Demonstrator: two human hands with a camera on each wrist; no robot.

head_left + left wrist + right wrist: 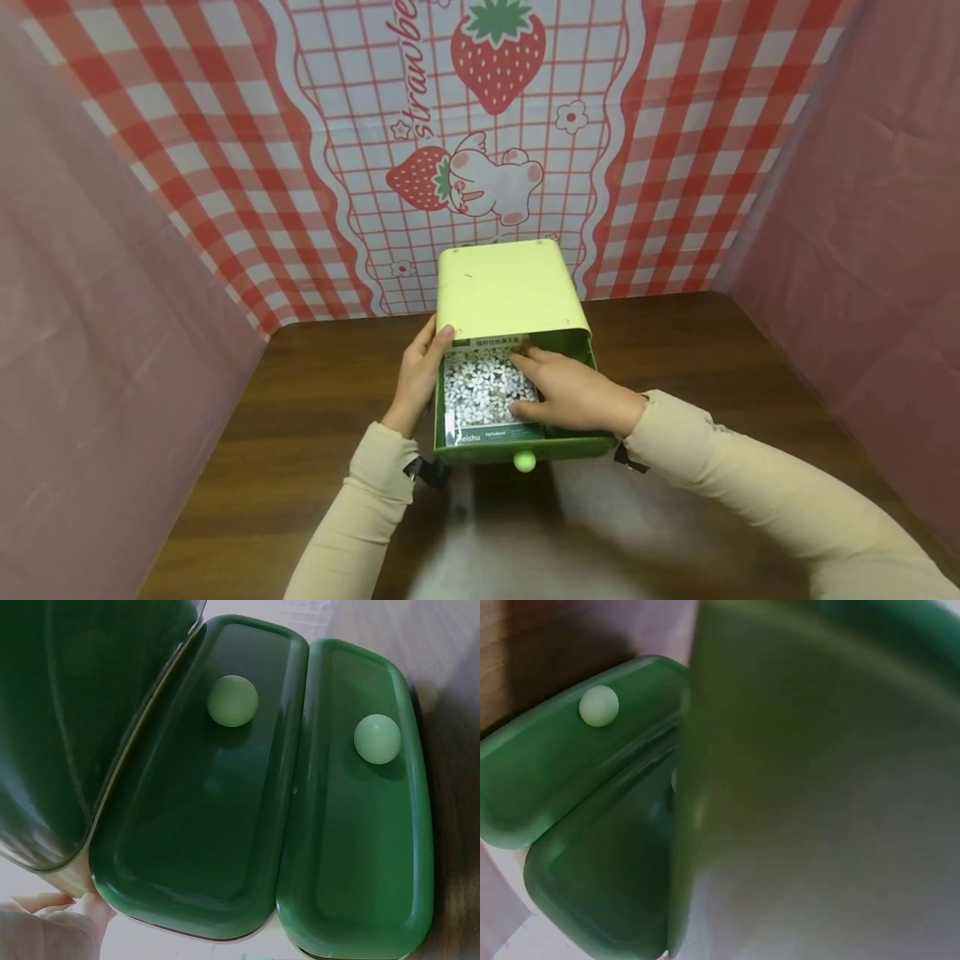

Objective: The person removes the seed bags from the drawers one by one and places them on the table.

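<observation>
A small drawer cabinet (pixel 510 287) with a pale yellow-green shell stands on the table, its top drawer (pixel 480 454) pulled out by its round knob (pixel 525 461). Inside the drawer lies a packet (pixel 483 392) printed with white flowers and some lettering. My right hand (pixel 573 392) reaches into the drawer from the right, thumb and fingers spread over the packet's right part and touching it. Against the cabinet's left side rests my left hand (pixel 420 371), thumb near the shell's front edge. Part of that hand (pixel 52 930) shows in the left wrist view.
Below the pulled-out drawer are two shut green drawers, the middle drawer (pixel 202 795) and the bottom drawer (pixel 360 825), each with a round knob. A strawberry-print checked cloth (pixel 675 167) hangs behind the wooden table (pixel 300 467). Pink cloth (pixel 840 208) hangs at both sides.
</observation>
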